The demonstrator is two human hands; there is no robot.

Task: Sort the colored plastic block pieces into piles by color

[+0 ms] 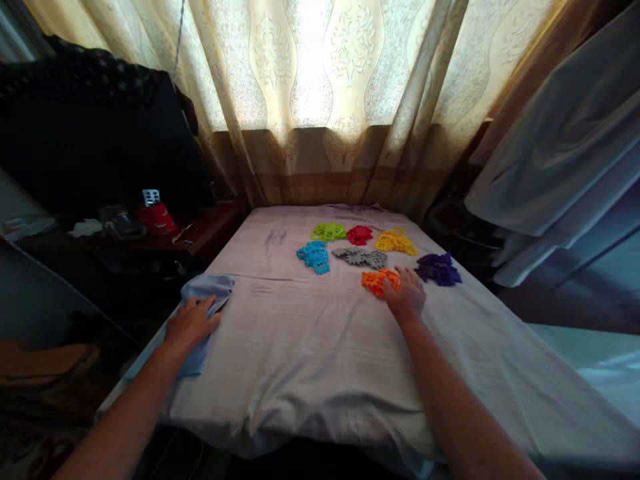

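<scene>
My left hand [193, 323] lies on a crumpled light blue cloth [207, 285] at the left edge of the covered table, its fingers loosely apart. With thumb and fingers around its right side, my right hand [407, 297] holds a pile of orange lacy-looking pieces [375, 281]; the fingertips are partly hidden. Just right of that hand is a dark purple pile [439, 269]. Behind the orange one lies a grey pile [361, 257], with a blue pile [315, 257] to its left. Farther back are lime green [329, 231], red [359, 235] and yellow [396, 241] piles.
A pale, wrinkled sheet [280, 347] covers the table. On the left, a dark desk [210, 227] holds a black screen [100, 147] and a red container [157, 219]. Patterned curtains [310, 153] hang behind, and light-coloured garments [560, 140] hang at the right.
</scene>
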